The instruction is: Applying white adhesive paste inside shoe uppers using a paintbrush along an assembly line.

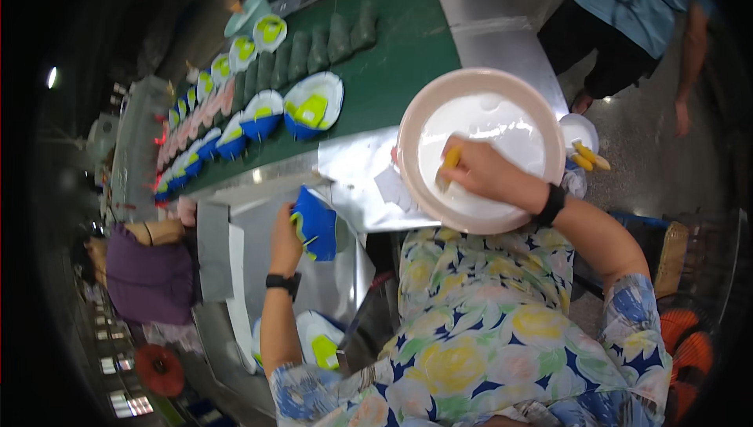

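My right hand (486, 172) is closed around a small yellow tool (449, 167), held over a large pale pink basin (561, 145) of white liquid (518, 125). The tool's lower end is at the liquid's surface; its kind is not clear. My left hand (285, 232) grips a blue, cupped piece (318, 227) with yellow-green patches along its edge. This piece is raised over a grey sheet-like surface (314, 282), left of the basin. Below my left forearm lies a white-lined piece (320, 337) with a yellow-green patch.
A green conveyor belt (408, 27) carries rows of blue-and-white pieces (314, 105) and dark grey-green rounded forms (339, 39). Right of the basin, a white bowl (579, 130) stands beside yellow tools (584, 156). People stand at upper right (627, 11) and at left (149, 270). An orange fan (686, 341) is at lower right.
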Motion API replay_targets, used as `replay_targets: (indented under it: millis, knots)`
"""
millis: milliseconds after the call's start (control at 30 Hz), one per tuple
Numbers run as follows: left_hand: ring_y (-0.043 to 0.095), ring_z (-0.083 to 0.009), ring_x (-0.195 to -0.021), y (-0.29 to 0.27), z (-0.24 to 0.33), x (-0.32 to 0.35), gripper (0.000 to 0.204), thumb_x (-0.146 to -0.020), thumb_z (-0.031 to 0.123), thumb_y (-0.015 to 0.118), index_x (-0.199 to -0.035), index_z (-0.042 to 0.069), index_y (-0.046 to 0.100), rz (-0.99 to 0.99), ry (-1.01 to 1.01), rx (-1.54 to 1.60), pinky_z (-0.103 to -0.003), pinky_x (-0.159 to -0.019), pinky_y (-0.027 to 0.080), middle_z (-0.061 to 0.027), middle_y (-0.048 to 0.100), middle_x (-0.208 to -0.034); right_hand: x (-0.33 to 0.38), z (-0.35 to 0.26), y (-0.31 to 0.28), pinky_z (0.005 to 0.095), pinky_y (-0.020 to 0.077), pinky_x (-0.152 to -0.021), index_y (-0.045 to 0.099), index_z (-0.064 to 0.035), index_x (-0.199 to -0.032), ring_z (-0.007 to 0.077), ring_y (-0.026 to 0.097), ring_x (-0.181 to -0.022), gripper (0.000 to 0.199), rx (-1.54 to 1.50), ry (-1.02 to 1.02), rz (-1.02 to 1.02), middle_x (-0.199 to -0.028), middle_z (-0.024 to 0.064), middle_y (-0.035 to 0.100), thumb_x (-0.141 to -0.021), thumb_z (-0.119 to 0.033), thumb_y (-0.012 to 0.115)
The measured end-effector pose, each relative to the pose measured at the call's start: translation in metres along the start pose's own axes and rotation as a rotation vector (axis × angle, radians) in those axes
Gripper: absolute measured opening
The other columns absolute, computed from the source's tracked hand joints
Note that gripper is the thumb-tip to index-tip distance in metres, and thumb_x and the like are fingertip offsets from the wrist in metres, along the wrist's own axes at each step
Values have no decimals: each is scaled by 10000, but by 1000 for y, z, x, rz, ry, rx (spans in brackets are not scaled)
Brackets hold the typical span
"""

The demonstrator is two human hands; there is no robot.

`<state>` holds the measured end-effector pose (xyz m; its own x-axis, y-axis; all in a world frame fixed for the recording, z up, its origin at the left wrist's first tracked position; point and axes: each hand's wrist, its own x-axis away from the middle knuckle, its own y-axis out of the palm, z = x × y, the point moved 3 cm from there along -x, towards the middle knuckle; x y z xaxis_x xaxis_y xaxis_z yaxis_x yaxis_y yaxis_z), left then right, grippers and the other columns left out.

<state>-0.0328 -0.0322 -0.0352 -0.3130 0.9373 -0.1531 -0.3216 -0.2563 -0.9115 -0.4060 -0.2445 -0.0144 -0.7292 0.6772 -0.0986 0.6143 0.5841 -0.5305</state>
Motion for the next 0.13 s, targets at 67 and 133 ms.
replay_targets:
  millis: [67,133]
  knots:
    - [631,-349,-1144,-19,-39,-13,365,-986,145,505,-1313,-16,522,-30,-70,254,-389,-911,514,-205,653,-1229,8,-3,17,434,516,-731,612,-34,-981,393,658,-796,191,44,-165,-99,-871,213,663,-865,-178,655]
    - [644,-333,-1133,-27,-84,65,362,-1011,188,499,-1368,149,539,56,-298,732,-408,-947,506,-148,662,-1249,17,-1,21,463,514,-764,590,-5,-978,405,656,-834,219,220,-161,-288,-897,199,663,-858,-178,650]
